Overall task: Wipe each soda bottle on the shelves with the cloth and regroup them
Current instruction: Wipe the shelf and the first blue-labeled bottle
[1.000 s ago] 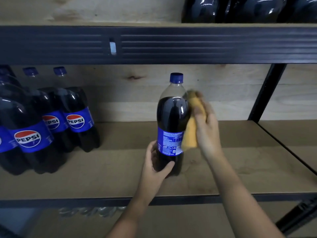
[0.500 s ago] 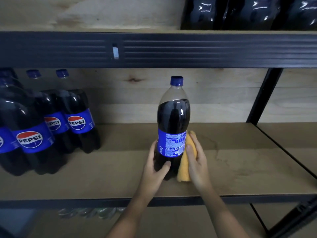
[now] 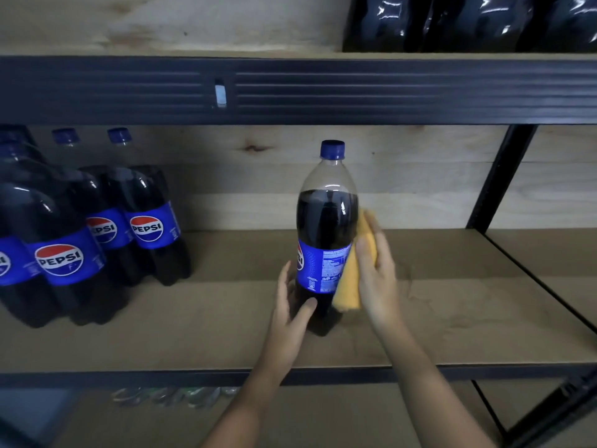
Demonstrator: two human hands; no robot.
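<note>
The wooden shelf in its black metal frame carries a group of soda bottles near its left edge. One bottle stands upright alone near the middle. My left hand curls around its base, thumb on the front. My right hand grips the yellow cloth, pressing it against the bottle's right side.

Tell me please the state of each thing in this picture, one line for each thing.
Single bottle: upright on the shelf, cap on, apart from the group.
Cloth: pressed against the bottle's right side.
Left hand: grips the bottle low down.
Right hand: holds the cloth.
Grouped bottles: upright, caps on, packed together at left.
Shelf: bare board to the right.
</note>
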